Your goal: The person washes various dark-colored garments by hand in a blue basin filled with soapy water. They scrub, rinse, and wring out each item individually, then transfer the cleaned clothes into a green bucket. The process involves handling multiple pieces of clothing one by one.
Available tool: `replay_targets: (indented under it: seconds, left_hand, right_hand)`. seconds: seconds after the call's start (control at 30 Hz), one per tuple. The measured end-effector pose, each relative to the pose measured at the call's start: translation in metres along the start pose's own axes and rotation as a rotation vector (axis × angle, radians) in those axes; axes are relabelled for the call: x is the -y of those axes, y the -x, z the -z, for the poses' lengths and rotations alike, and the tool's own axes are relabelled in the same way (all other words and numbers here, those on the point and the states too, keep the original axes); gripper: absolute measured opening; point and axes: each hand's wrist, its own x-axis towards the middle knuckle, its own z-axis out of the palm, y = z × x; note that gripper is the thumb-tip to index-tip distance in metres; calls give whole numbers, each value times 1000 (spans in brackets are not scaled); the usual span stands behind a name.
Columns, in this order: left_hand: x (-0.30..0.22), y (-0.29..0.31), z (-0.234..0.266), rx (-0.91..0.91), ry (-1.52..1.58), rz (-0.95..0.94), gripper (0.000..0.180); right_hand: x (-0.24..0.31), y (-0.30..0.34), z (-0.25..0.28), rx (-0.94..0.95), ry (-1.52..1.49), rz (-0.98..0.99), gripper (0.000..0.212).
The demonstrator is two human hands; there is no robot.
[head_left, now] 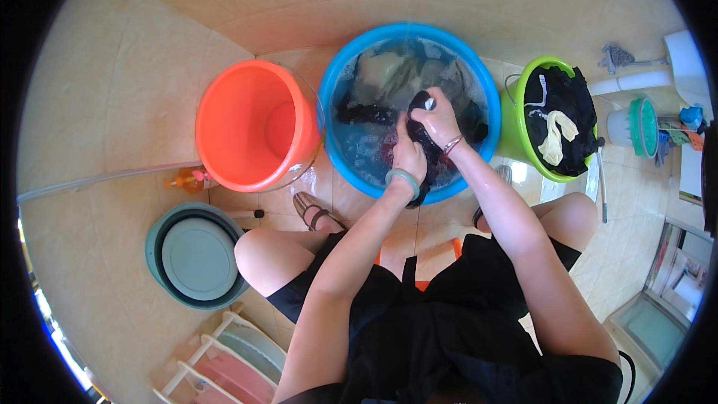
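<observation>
A wide blue basin (pixel 334 142) stands before me, filled with soapy water and soaking clothes in grey, beige and dark colours. Over it, my left hand (pixel 408 155) and my right hand (pixel 440 116) both grip a wet black garment (pixel 423 133). The right hand is closed round its upper part, and the left is wrapped lower down on its left side. Part of the cloth hangs from between the hands down across the basin's near rim. Just what kind of garment it is, I cannot make out.
An orange bucket (pixel 250 123) stands left of the basin. On the right, a lime-green bucket (pixel 516 116) holds black clothes with a pale yellow cloth on top. A grey-green folding basin (pixel 155 247) leans at the left, near a white rack (pixel 206 352). Tiled walls close in behind.
</observation>
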Motion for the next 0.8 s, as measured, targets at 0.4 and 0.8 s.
replay_targets:
  seconds: [0.4,0.8]
  left_hand:
    - [-28,7,25,318,102,97,86]
    - [-50,29,27,910,2207,986,40]
  right_hand:
    - [-13,-1,10,251,-626,-236,32]
    - [26,29,26,524,-1506,-139,74]
